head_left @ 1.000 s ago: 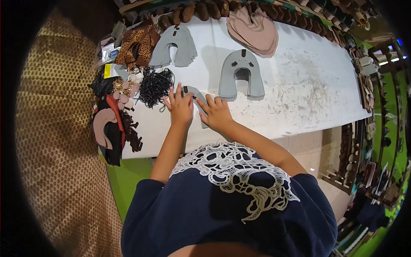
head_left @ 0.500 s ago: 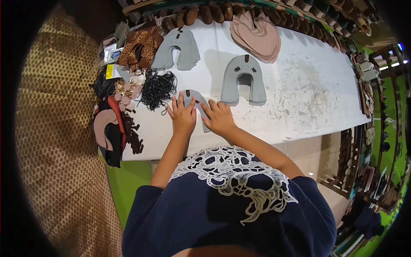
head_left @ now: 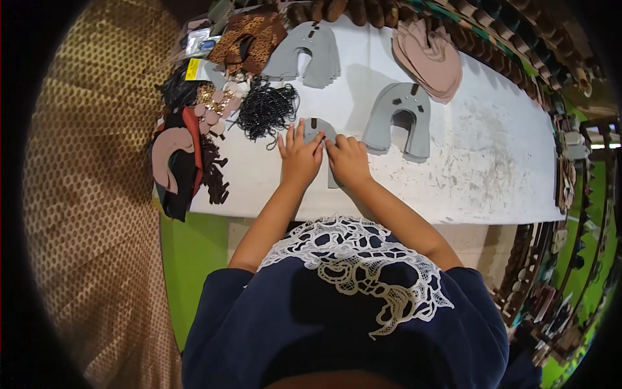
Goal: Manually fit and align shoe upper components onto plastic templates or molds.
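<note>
A grey U-shaped flat piece (head_left: 334, 177), like a shoe upper, lies on the white-covered table (head_left: 259, 188) in front of me. It bears a dark tab at its top and small metal-looking dots. My left hand (head_left: 300, 162) rests on its left side, fingers stretched and apart, index fingertip on the curve. On its right side, my right hand (head_left: 350, 162) has its fingers bent and drawn together, the tips meeting near my left index finger. Whatever small thing those tips pinch is hidden. Part of the grey piece is covered by both hands.
A stack of grey U-shaped pieces (head_left: 380, 123) stands to the right, another fanned stack (head_left: 324, 55) farther back. Black beaded strands (head_left: 265, 110), leopard-print pieces (head_left: 259, 48) and dark strips (head_left: 214, 172) lie left. Pink pieces (head_left: 424, 58) sit at the back, near shoe lasts (head_left: 356, 11).
The view has shifted, so the table items appear farther right. My right hand's fingers have drawn together and come closer to my left index finger. My left hand stays on the grey piece.
</note>
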The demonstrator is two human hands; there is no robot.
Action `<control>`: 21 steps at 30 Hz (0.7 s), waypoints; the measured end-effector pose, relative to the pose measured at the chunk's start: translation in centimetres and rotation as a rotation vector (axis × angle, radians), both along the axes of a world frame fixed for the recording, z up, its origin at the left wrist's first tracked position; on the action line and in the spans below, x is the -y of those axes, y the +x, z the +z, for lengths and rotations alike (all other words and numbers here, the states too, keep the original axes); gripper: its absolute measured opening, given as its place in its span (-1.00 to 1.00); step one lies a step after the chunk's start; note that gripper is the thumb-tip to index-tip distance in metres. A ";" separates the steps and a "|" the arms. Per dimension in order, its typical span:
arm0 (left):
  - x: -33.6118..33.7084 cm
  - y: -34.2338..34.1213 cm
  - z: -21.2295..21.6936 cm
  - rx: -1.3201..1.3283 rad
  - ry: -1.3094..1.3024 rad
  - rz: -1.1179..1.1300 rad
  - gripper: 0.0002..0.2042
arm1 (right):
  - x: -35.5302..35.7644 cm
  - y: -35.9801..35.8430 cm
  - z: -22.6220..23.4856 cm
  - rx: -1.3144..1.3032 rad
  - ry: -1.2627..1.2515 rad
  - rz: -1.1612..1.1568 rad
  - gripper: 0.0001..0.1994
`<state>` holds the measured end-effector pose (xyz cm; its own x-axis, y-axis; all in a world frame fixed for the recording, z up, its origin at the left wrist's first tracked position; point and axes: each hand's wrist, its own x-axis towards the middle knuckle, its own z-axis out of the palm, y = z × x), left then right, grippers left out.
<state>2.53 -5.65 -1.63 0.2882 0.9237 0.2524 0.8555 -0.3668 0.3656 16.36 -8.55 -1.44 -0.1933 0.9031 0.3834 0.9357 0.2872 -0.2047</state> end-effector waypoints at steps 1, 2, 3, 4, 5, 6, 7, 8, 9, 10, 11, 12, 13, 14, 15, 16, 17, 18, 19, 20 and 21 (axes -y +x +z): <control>0.0 -0.1 0.0 0.009 -0.001 -0.019 -0.69 | 0.1 0.0 0.1 -0.010 -0.019 -0.017 -0.74; 0.1 -0.2 0.0 0.019 -0.002 -0.037 -0.68 | 0.2 -0.1 0.1 -0.019 -0.037 -0.034 -0.74; 0.0 -0.3 0.0 0.069 -0.009 -0.040 -0.70 | 0.1 -0.2 0.2 -0.023 -0.048 -0.044 -0.73; 0.1 -0.6 0.1 0.068 -0.007 -0.025 -0.70 | 0.1 -0.2 0.4 -0.024 -0.047 -0.029 -0.73; 0.3 -1.0 0.3 0.141 -0.022 -0.039 -0.71 | 0.1 -0.3 0.7 -0.029 -0.055 -0.035 -0.73; 0.4 -1.5 0.4 0.214 -0.036 -0.052 -0.73 | 0.1 -0.4 0.9 -0.034 -0.064 -0.041 -0.72; 0.7 -1.9 0.6 0.262 -0.027 -0.047 -0.76 | 0.1 -0.5 1.2 -0.044 -0.080 -0.052 -0.77; 1.1 -2.6 0.7 0.263 -0.025 -0.035 -0.76 | 0.1 -0.6 1.5 -0.044 -0.080 -0.040 -0.77; 1.6 -3.4 0.9 0.229 -0.021 -0.010 -0.76 | 0.1 -0.6 2.0 -0.035 -0.114 -0.042 -0.80; 2.0 -4.2 1.3 0.196 -0.017 0.010 -0.77 | 0.0 -0.7 2.3 -0.025 -0.148 -0.049 -0.84; 2.4 -5.2 1.5 0.192 -0.034 0.041 -0.78 | 0.0 -1.1 2.3 -0.058 -0.148 -0.051 -0.88; 2.8 -6.3 1.7 0.193 -0.035 0.048 -0.78 | -0.1 -1.7 2.4 -0.056 -0.150 -0.044 -0.88; 3.2 -7.5 1.9 0.145 -0.042 0.109 -0.78 | -0.2 -2.3 2.8 -0.094 -0.138 -0.008 -0.87; 3.5 -8.8 2.0 0.096 -0.050 0.170 -0.79 | -0.4 -3.1 3.1 -0.132 -0.127 0.028 -0.87; 3.7 -10.2 1.9 0.080 -0.052 0.207 -0.79 | -0.6 -3.9 3.3 -0.130 -0.131 0.035 -0.87; 3.7 -11.5 2.1 0.082 -0.056 0.211 -0.79 | -0.8 -4.9 3.5 -0.151 -0.138 0.068 -0.86; 3.8 -12.7 2.4 0.034 -0.036 0.247 -0.78 | -1.0 -5.8 3.6 -0.172 -0.145 0.100 -0.86; 3.8 -13.9 2.6 -0.015 -0.017 0.281 -0.78 | -1.2 -6.8 3.5 -0.170 -0.149 0.102 -0.86; 3.7 -15.2 2.7 -0.031 0.000 0.309 -0.78 | -1.7 -7.8 3.3 -0.181 -0.147 0.146 -0.90; 3.6 -16.3 2.8 -0.031 -0.002 0.312 -0.78 | -2.0 -8.9 3.2 -0.192 -0.145 0.189 -0.93; 3.4 -17.4 3.0 -0.053 0.013 0.349 -0.78 | -2.3 -10.1 3.1 -0.186 -0.164 0.196 -0.93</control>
<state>-14.92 -9.05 1.35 -0.0312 0.9657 0.2578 0.9479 -0.0532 0.3141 6.31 -6.26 1.70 -0.3099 0.9083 0.2808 0.8079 0.4073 -0.4259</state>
